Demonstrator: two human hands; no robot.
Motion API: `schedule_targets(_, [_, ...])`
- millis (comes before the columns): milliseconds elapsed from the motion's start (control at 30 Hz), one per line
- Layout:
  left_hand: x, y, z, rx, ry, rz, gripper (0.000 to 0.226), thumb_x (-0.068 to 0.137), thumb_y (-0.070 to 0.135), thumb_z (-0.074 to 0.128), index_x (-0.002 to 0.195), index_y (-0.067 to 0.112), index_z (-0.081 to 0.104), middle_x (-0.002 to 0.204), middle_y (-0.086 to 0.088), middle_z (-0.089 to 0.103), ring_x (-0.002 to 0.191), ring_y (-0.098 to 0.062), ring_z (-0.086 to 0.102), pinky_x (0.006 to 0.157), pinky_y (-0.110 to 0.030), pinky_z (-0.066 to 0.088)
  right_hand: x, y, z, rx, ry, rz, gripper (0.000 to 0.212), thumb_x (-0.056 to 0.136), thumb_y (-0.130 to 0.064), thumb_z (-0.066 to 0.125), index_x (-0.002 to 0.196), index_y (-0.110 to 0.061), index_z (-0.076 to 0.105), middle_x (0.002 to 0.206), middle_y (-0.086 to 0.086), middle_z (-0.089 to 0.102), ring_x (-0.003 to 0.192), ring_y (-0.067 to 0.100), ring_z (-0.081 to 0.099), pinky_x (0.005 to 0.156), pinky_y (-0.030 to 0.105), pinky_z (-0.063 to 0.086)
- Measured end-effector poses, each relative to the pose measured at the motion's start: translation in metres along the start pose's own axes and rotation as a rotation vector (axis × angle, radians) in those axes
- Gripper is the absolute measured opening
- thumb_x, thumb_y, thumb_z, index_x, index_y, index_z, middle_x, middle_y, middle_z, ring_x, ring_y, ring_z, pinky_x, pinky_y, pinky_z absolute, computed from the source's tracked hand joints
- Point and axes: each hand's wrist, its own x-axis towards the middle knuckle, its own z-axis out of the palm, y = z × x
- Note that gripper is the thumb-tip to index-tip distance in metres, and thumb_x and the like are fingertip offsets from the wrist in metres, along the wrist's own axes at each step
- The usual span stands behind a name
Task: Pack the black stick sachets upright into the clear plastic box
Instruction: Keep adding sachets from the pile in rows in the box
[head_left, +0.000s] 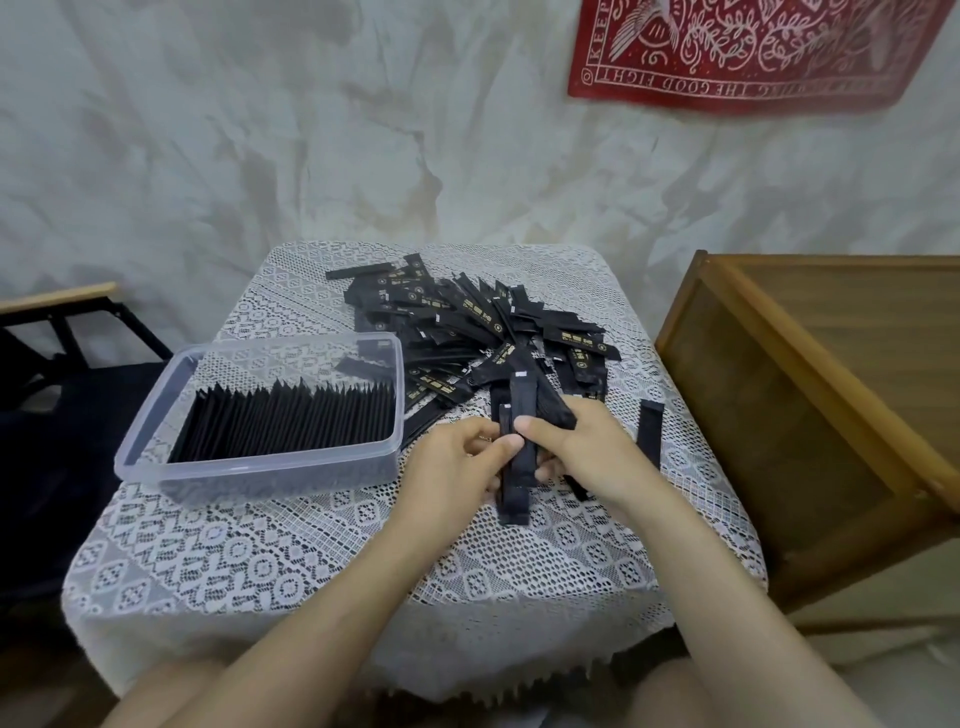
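Note:
A clear plastic box (156, 467) sits at the table's left, with a row of black stick sachets (291, 421) standing upright inside it. A loose heap of black sachets (467, 322) with gold print lies at the table's back middle. Just in front of the heap, my left hand (452, 467) and my right hand (587, 447) together grip a small bundle of sachets (519, 452), held lengthwise and pointing away from me. My left thumb presses on the bundle's side. One single sachet (649, 431) lies to the right of my right hand.
A white lace cloth (291, 551) covers the small table. A wooden cabinet (810, 374) stands close on the right. A dark chair with a wooden rail (57, 296) is at the left. A red printed cloth (753, 47) hangs on the wall behind.

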Motion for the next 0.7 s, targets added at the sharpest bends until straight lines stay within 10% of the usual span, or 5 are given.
schedule_targets(333, [0.002,-0.003,-0.003,-0.384,-0.027,-0.204,0.018,0.100,0.019,0.060,0.104,0.002,0.062,0.103,-0.021,0.072,0.101,-0.039,0.069,0.093,-0.061,0.053,-0.011,-0.002,0.003,0.056,0.165,0.044,0.039,0.109,-0.031,0.038,0.099,-0.013,0.070,0.069,0.000,0.055,0.058,0.015,0.051,0.055,0.032,0.046])
schedule_targets(700, [-0.009,0.001,-0.006,-0.740,-0.142,-0.221,0.023,0.106,0.014,0.044,0.124,0.008,0.058,0.117,-0.012,0.073,0.108,-0.029,0.070,0.096,-0.049,0.054,-0.034,-0.006,0.022,-0.161,0.037,0.073,0.022,0.099,-0.028,0.063,0.084,-0.014,0.057,0.067,0.005,0.074,0.055,0.017,0.067,0.058,0.035,0.058])
